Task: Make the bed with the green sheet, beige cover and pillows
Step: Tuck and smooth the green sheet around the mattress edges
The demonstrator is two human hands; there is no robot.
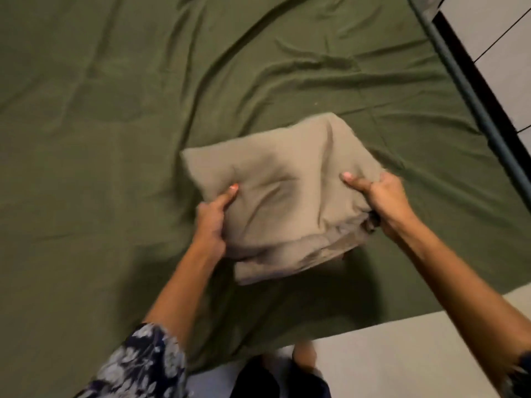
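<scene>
Hidden: the fingers of both hands are tucked under the cover (287, 191), so only the thumbs show on top. The bed's far and left edges run out of view. The picture is slightly blurred.
Cover: one beige cover, folded into a thick square, held just above the sheet (115, 124) near the bed's near right corner.
Left hand (211, 225): grips the cover's left edge, thumb pressed on top.
Right hand (385, 202): grips the cover's right edge, thumb on top.
Sheet: one green sheet, spread over the bed, creased.
Frame (471, 96): one dark bar along the bed's right side.
Floor (388, 354): pale, beside the bed.
Sleeve (138, 366): one floral sleeve on the left arm.
</scene>
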